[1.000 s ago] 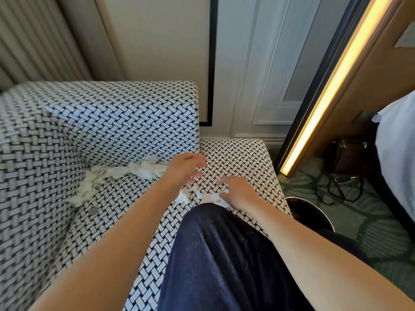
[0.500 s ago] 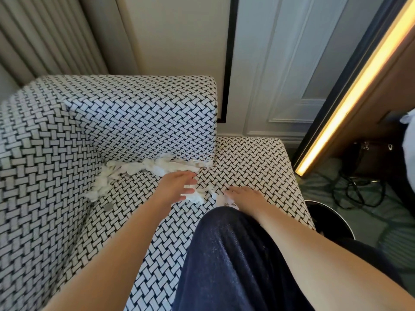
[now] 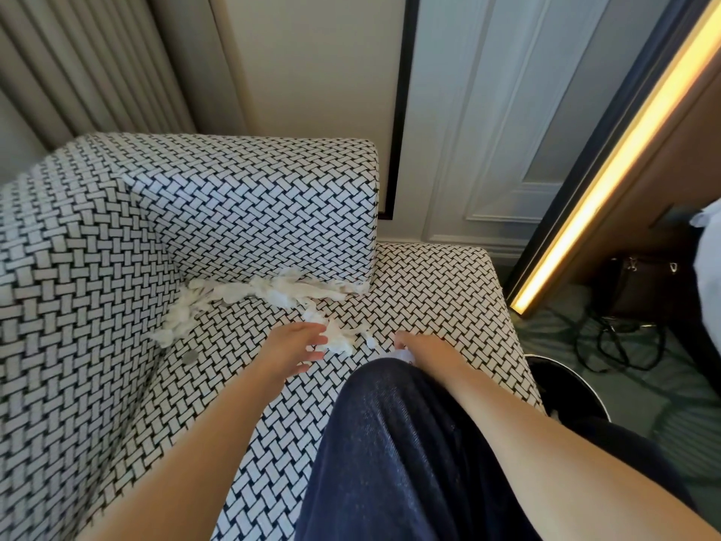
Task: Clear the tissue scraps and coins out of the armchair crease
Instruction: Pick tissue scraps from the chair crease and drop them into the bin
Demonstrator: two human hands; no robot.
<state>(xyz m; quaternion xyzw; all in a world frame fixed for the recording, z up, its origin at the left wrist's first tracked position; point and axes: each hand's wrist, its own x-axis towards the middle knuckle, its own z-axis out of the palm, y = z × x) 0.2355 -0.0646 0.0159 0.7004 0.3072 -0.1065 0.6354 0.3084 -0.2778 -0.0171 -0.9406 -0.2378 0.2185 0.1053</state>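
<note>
Reaching with fingers spread, left hand (image 3: 290, 347) nears tissue scraps (image 3: 273, 292); one coin (image 3: 190, 357); right hand (image 3: 427, 349) unclear.

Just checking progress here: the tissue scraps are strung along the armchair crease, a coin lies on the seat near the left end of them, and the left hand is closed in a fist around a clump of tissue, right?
Not quite. In the head view the left hand is open, fingers spread beside a loose clump, gripping nothing. The tissue scraps do line the crease, and the coin lies near their left end.
</note>
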